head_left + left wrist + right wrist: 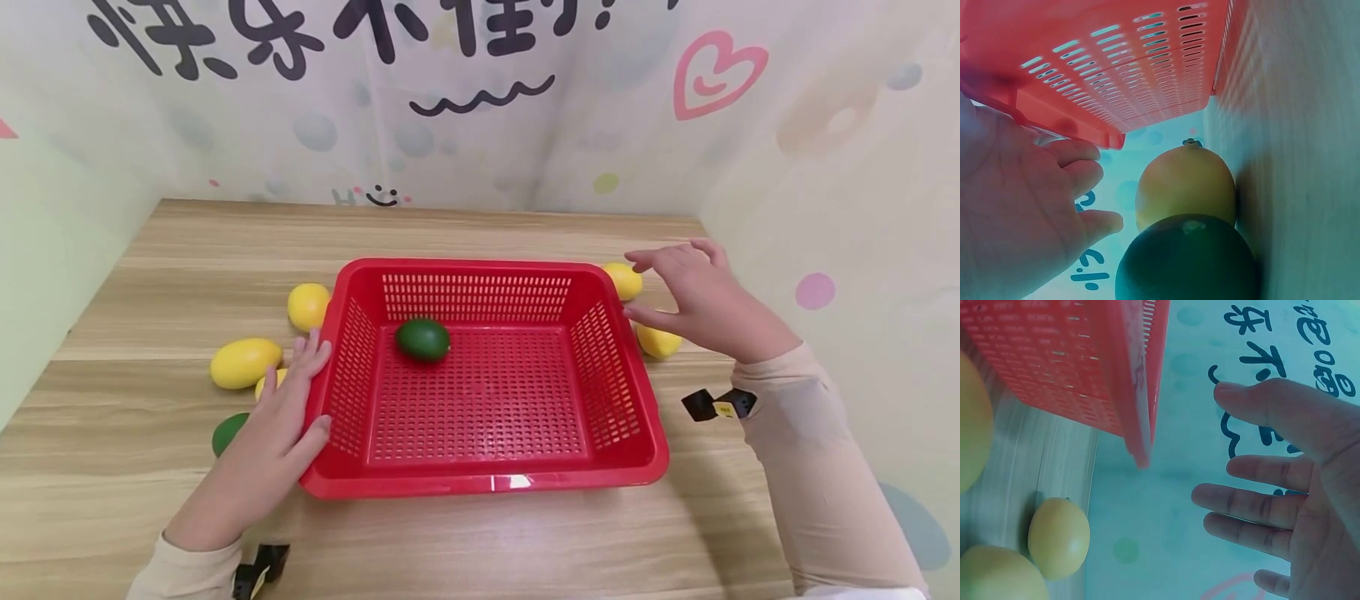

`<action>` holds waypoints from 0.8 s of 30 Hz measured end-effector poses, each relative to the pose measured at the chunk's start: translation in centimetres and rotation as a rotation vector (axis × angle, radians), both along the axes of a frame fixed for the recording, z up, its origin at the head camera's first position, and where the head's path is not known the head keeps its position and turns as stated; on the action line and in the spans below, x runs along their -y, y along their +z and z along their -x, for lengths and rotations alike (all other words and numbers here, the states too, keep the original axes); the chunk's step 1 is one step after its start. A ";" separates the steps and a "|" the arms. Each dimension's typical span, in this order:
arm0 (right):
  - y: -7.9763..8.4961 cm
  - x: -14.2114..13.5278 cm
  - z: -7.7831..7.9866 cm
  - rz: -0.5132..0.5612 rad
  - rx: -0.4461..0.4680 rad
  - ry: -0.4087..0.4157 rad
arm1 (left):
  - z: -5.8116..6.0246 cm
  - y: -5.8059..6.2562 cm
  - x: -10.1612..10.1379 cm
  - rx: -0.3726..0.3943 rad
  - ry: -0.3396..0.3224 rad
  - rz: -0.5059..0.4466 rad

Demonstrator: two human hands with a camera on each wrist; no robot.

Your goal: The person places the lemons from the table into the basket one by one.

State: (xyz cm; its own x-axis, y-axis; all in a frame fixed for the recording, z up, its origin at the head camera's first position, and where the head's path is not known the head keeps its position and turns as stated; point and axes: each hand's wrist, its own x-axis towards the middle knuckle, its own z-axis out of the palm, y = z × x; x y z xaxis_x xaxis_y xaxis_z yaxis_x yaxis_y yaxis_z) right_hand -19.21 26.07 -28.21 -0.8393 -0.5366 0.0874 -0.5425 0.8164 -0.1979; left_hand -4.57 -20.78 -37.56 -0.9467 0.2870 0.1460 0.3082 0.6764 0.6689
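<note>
A red plastic basket [480, 479] with slotted walls stands in the middle of the wooden table, and a dark green oval fruit [423, 340] lies inside, toward its back left. My left hand [273, 437] rests along the basket's left rim, fingers extended, thumb at the rim's inner edge. Beyond the right rim, my right hand [693, 296] hovers with fingers spread and nothing in them. In the right wrist view, a gap shows between its fingertips [1225, 394] and the basket rim [1141, 450].
Left of the basket lie yellow fruits [246, 363] and another green fruit [228, 433], partly behind my left hand. More yellow fruits [658, 342] lie along the right side, under my right hand. A printed curtain [480, 150] hangs behind the table [480, 542].
</note>
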 end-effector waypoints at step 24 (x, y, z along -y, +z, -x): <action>-3.0 -2.4 0.1 0.031 -0.003 -0.061 | -0.1 0.0 0.0 0.021 0.007 -0.012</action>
